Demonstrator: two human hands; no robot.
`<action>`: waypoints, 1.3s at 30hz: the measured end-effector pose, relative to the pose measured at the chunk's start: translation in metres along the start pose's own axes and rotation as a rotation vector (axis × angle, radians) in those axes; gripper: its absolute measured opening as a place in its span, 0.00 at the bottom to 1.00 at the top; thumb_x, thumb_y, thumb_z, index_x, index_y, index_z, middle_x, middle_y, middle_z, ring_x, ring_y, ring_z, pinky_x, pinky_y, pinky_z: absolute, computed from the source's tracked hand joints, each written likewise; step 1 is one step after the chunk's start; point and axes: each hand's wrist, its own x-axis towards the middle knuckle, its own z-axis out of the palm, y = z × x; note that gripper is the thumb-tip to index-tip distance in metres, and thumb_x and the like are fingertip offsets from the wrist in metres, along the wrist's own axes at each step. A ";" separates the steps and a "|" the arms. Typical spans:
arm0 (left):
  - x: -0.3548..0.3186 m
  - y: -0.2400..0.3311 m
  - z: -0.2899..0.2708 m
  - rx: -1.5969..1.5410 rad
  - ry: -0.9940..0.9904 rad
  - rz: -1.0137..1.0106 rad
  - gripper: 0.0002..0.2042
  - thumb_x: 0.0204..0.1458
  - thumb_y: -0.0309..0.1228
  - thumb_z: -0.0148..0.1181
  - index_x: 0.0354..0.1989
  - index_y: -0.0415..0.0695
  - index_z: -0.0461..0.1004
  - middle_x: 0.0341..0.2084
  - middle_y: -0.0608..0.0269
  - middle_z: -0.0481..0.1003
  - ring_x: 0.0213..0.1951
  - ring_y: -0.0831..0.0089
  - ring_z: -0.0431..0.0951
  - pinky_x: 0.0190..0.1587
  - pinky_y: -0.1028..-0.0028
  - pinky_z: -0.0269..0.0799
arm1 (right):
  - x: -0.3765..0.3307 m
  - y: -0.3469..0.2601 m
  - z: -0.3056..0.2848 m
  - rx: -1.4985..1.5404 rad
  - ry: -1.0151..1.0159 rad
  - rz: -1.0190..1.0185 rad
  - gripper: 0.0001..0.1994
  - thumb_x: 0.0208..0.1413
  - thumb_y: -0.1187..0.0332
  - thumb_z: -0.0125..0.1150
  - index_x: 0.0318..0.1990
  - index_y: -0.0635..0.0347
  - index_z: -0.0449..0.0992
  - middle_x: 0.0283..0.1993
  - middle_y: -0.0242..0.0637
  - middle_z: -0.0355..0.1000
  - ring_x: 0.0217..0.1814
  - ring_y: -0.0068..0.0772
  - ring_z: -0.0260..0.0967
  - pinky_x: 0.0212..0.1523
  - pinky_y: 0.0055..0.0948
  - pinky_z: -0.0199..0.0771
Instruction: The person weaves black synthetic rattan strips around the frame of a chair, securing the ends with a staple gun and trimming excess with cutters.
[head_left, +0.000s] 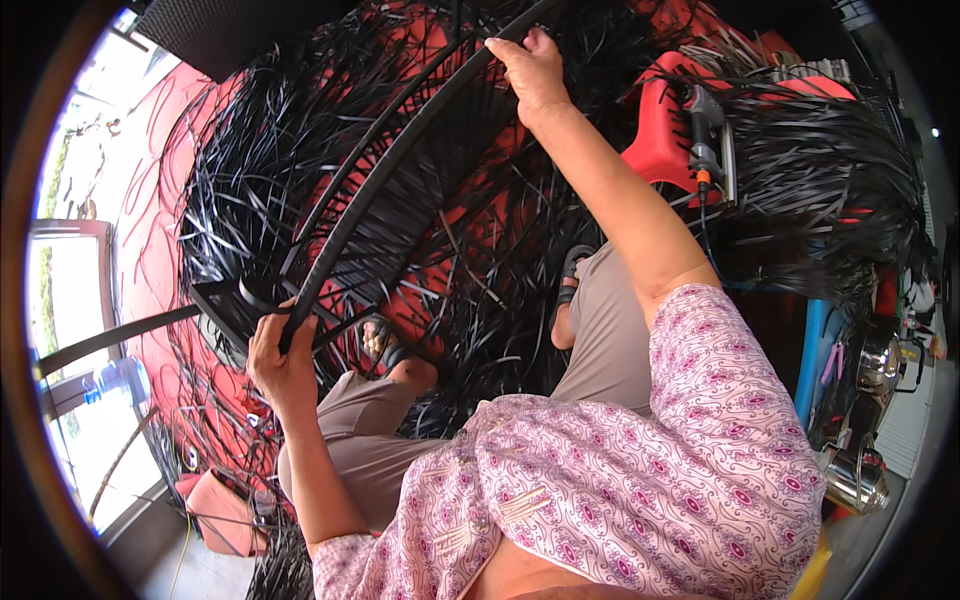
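Gripping the near end of a black frame (383, 168), the left hand (283, 358) is closed on its bar while the right hand (533, 78), arm extended, grasps the same bar farther up. Frame runs diagonally between the 2 hands; the wide 2-point hold presumably steadies its length. Farther out, black strips (250, 200) lie heaped around it, and a power tool (704, 140) sits by a red stool (655, 130), probably for easy reach.

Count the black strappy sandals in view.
2, both worn: one black strappy sandal right of the left hand; another farther right, beside the grey-brown trouser leg. More could lie hidden under the glossy black strips.
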 end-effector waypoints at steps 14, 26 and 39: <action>0.002 -0.003 -0.003 -0.047 0.009 -0.046 0.10 0.46 0.23 0.65 0.38 0.40 0.78 0.28 0.62 0.76 0.32 0.70 0.74 0.39 0.75 0.67 | -0.046 -0.022 0.024 -0.884 0.105 -0.998 0.25 0.49 0.65 0.68 0.55 0.59 0.71 0.58 0.51 0.65 0.62 0.50 0.62 0.64 0.44 0.60; 0.008 -0.012 -0.009 -0.041 0.007 -0.063 0.08 0.44 0.29 0.67 0.32 0.41 0.78 0.21 0.59 0.73 0.24 0.69 0.74 0.30 0.72 0.68 | -0.074 -0.042 0.058 -1.063 -0.359 -1.135 0.05 0.53 0.67 0.63 0.36 0.55 0.79 0.40 0.34 0.76 0.50 0.40 0.71 0.55 0.42 0.65; 0.010 -0.021 -0.011 -0.010 0.005 -0.108 0.10 0.43 0.32 0.67 0.33 0.43 0.78 0.22 0.62 0.75 0.25 0.69 0.77 0.30 0.71 0.69 | -0.100 -0.033 0.093 -0.973 -0.435 -1.078 0.06 0.55 0.67 0.59 0.34 0.58 0.78 0.38 0.37 0.76 0.47 0.41 0.72 0.54 0.41 0.65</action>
